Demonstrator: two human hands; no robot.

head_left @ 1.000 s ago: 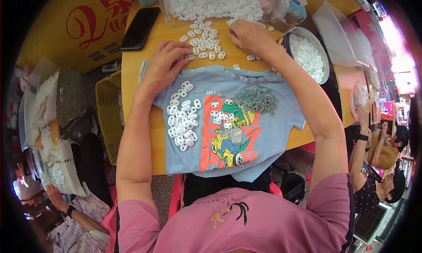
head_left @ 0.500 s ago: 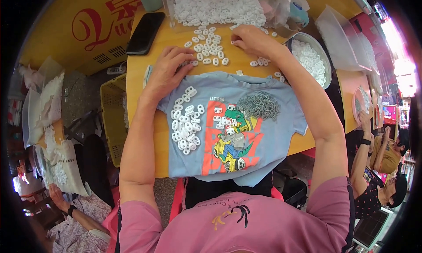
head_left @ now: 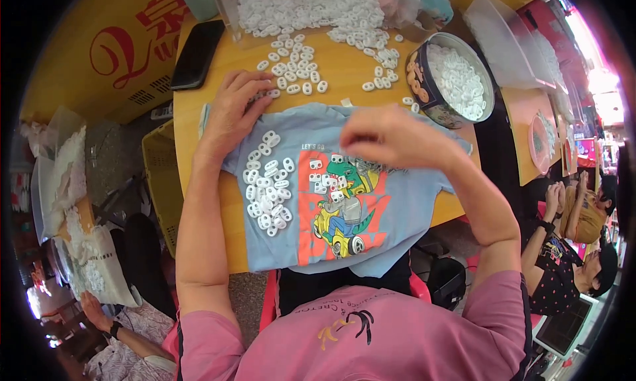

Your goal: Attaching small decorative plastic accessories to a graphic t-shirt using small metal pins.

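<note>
White two-hole pieces (head_left: 292, 66) loose on the table (head_left: 343, 76), beyond the blue shirt (head_left: 414, 212) | right hand (head_left: 391, 137), fingers curled, blurred, has swung back over the shirt, contents unreadable | left hand (head_left: 237, 106) bent over pieces, grasp unclear | action shifts shirtward!

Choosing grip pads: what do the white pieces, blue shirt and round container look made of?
White pieces: likely moulded plastic, smooth, uniformly shaped.
Blue shirt: fabric, perhaps cotton knit, matte, softly creased.
Round container: maybe printed metal, thin bright rim; plastic possible.
</note>
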